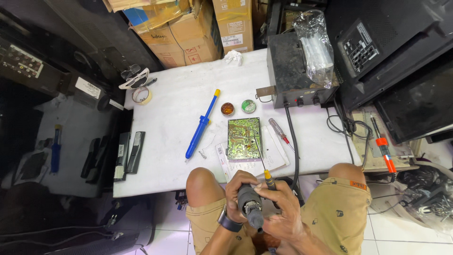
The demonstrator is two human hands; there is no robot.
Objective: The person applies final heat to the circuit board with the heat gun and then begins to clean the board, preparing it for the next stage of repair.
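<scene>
Hands: we find both held close together above the lap, between the knees, at the near edge of the white table (179,94).
Left hand (238,189): fingers curled tight around the dark grey cylindrical tool handle (251,208); a dark watch sits on that wrist.
Right hand (283,210): fingers pressed onto the same handle from the right, also pinching the slim yellow-collared probe (263,158), whose thin metal shaft runs far-left to the board.
Green printed circuit board (243,138): we note it lying flat on white paper sheets (273,158) near the table's near edge, just beyond the hands; the probe tip reaches its right part.
Blue desoldering pump with yellow plunger (202,124): lying left of the board, apart from it.
Red-handled clear screwdriver (279,131): just right of the board.
Two small round tins, one amber and one green (227,109): side by side, just beyond the board.
Dark metal box unit (292,75): far right on the table, a clear plastic bag (315,45) resting on top.
Roll of tape (141,96): far left corner.
</scene>
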